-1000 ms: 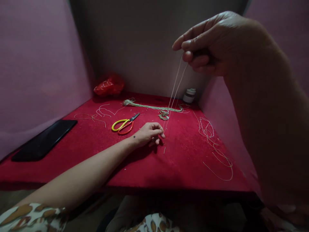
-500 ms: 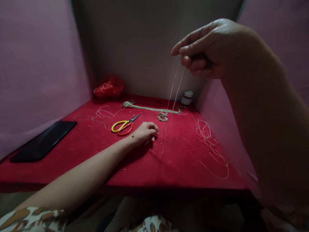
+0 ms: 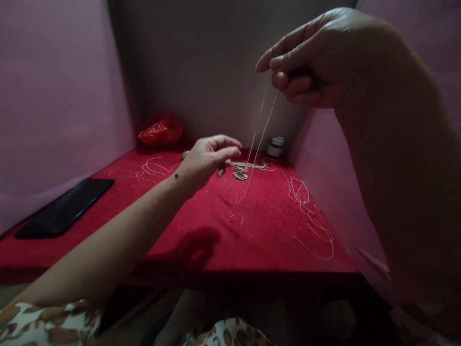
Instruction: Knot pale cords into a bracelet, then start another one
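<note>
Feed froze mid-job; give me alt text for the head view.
The right hand holds a pale thread hanging in two strands over a red table; the left hand hovers nearby. Behind lies a greenish thread bundle; loose thread lies right, a black slab left.

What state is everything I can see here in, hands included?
Right hand: raised, fingers closed on the held thread
Held thread: hanging in two strands
Left hand: above the table, fingers bent, nothing visibly held
Thread bundle: stretched out, partly hidden
Small coil: lying wound up
Loose thread at the right: lying in loops
Red bag: crumpled
Jar: upright, lid on
Black slab: lying flat
</note>
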`<state>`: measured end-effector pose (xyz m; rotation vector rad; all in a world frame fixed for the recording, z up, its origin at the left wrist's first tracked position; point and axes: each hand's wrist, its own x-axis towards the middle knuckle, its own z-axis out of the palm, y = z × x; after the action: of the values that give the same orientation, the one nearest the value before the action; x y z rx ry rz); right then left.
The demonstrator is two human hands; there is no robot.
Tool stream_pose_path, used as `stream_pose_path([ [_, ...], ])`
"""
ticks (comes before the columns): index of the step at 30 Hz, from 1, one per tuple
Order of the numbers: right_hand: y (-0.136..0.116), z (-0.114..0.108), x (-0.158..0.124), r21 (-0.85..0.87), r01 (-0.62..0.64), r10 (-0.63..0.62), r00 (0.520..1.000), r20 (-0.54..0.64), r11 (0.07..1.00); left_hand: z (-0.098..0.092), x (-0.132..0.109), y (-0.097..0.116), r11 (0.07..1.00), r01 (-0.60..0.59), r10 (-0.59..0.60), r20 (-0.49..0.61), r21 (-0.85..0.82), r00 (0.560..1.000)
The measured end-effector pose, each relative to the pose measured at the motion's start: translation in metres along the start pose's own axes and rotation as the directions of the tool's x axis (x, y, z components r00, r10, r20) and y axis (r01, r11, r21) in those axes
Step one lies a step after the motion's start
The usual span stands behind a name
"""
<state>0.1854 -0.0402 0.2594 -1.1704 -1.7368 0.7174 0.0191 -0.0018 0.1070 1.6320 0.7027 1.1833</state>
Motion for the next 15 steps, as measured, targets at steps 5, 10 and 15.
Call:
stream_pose_path([
  [5,-0.005,0.004,-0.004,-0.019,-0.005,0.005,1.000,0.002,1.000,0.009,0.016,0.058,0.967,-0.219,0.225,-0.034,0.129,0.974],
  [10,-0.013,0.007,-0.008,-0.044,-0.013,0.013,1.000,0.006,0.999,0.015,0.034,0.090,0.878,-0.432,0.433,0.038,0.205,0.900],
  [15,-0.017,0.005,-0.013,-0.030,-0.045,0.043,0.998,-0.048,0.999,0.018,0.040,0.109,0.893,-0.413,0.398,0.114,0.179,0.910],
])
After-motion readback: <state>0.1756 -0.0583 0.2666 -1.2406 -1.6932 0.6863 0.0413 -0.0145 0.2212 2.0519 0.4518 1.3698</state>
